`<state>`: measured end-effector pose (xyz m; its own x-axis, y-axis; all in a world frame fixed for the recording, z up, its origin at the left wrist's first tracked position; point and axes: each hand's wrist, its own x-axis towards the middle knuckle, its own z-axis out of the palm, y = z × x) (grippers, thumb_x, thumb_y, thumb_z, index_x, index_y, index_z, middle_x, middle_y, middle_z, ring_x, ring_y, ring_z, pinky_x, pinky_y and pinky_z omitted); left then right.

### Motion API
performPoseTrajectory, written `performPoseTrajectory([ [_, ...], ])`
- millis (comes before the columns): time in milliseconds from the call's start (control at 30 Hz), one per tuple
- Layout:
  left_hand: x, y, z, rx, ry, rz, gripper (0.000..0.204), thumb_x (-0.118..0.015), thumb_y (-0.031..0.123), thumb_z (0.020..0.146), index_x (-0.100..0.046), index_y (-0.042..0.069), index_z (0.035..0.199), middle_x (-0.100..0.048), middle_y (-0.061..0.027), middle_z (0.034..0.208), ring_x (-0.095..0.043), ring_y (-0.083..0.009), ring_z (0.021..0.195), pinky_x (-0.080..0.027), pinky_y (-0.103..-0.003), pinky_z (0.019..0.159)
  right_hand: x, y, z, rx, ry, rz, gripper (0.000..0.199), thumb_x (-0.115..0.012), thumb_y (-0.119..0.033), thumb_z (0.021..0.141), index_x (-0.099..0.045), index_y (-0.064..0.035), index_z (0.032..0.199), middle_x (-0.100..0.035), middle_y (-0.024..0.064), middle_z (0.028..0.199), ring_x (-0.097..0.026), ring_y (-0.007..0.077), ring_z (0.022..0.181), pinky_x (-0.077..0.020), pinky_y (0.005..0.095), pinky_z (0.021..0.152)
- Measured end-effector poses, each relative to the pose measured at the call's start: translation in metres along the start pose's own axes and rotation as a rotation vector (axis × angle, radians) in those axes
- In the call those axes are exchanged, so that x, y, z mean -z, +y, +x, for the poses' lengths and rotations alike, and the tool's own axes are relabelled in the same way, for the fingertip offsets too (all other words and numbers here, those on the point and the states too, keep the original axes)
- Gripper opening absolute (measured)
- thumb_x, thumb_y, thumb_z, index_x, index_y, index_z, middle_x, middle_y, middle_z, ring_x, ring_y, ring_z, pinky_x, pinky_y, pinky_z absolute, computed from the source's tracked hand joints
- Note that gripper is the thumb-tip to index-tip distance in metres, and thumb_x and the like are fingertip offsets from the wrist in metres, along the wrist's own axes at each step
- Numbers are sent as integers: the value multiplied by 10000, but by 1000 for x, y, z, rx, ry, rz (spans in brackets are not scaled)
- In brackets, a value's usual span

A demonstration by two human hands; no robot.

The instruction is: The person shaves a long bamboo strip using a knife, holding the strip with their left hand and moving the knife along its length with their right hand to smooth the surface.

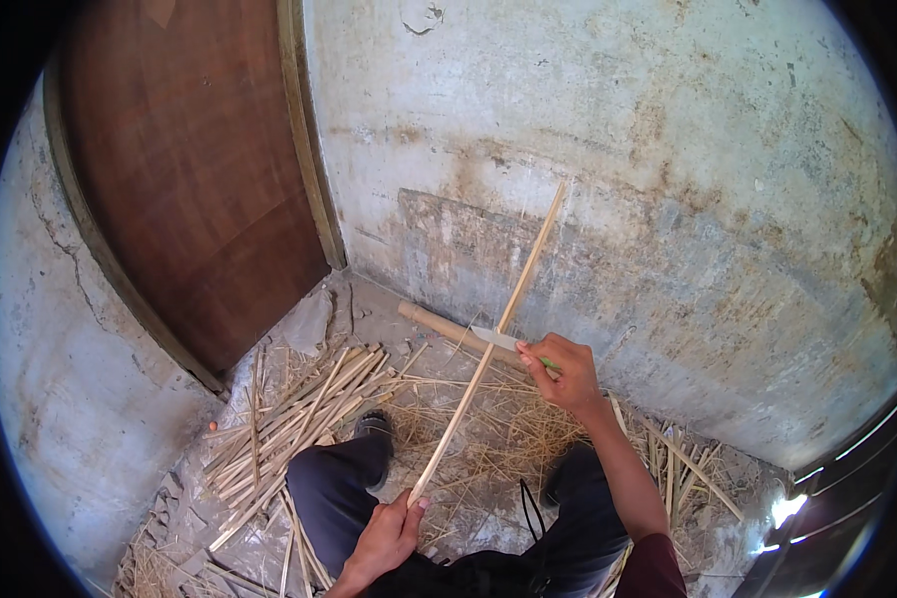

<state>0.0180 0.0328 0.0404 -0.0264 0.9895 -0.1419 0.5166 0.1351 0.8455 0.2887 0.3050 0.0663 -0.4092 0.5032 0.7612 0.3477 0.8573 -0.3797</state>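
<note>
Your left hand (pixel 389 533) has its grip pressed shut around the low end of a long bamboo strip (pixel 488 349), whose long axis runs up and to the right from that hand toward the stained wall (pixel 668 199), tip ending just short of it. Your right hand (pixel 566 377) pinches a green-handled knife (pixel 503 339) with the blade touching the strip about midway, so the right hand is nearer the contact point and the strip lies just left of it. Open room is above toward the wall; a pile of cut strips (pixel 289 419) crowds the floor on the left, near the brown door (pixel 199 179), and your knees sit under the strip.
</note>
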Motion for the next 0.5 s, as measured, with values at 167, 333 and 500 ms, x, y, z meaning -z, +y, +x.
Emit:
performPoseTrajectory([
  [167, -2, -7, -2, -5, 25, 1, 305, -533, 239, 1158, -618, -42, 1075, -594, -233, 670, -638, -441, 621, -479, -503, 615, 0, -1, 0, -28, -35, 7, 122, -780, -24, 951, -812, -33, 1068, -728, 109, 794, -689, 219, 617, -503, 344, 536],
  [333, -1, -13, -1, 25, 31, 11, 300, -534, 239, 1157, -624, -37, 1080, -598, -239, 677, -650, -445, 633, -481, -507, 621, -17, -15, -8, -11, -26, -8, 140, -785, -76, 958, -831, -96, 1089, -706, 56, 802, -631, 203, 569, -481, 348, 499],
  [500, -1, -15, -5, 12, 50, 43, 281, -566, 230, 1136, -628, -42, 1162, -648, -302, 718, -673, -544, 753, -493, -600, 675, -24, -27, -12, 29, -118, -33, 134, -774, -102, 976, -833, -105, 1096, -713, 50, 830, -659, 210, 612, -501, 349, 520],
])
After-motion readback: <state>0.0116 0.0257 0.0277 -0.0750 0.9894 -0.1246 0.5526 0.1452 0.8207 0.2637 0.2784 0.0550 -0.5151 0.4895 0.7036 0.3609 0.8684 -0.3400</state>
